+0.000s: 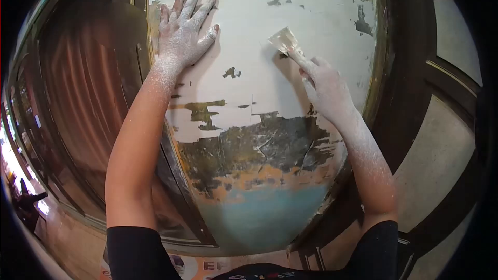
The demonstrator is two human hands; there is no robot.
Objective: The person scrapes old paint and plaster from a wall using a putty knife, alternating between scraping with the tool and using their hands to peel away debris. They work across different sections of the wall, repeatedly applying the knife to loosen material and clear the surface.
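Note:
White dust coats both of my hands. My left hand [185,36] lies with fingers spread on the upper left of a wall panel [238,72], which is pale above, with dark patches, and blue at the bottom. In my right hand [327,85] is the handle of a scraper [283,40], its flat blade pointing up and left. The blade is over the pale surface near the panel's middle; whether it touches is hard to tell. A dark, rough band [264,145] crosses the panel below my hands.
Dark wooden frames with glass and brown curtains [83,72] stand on the left. A dark frame with pale panels [430,161] is on the right. Below the wall panel, a printed sheet [249,260] lies by the floor [70,233].

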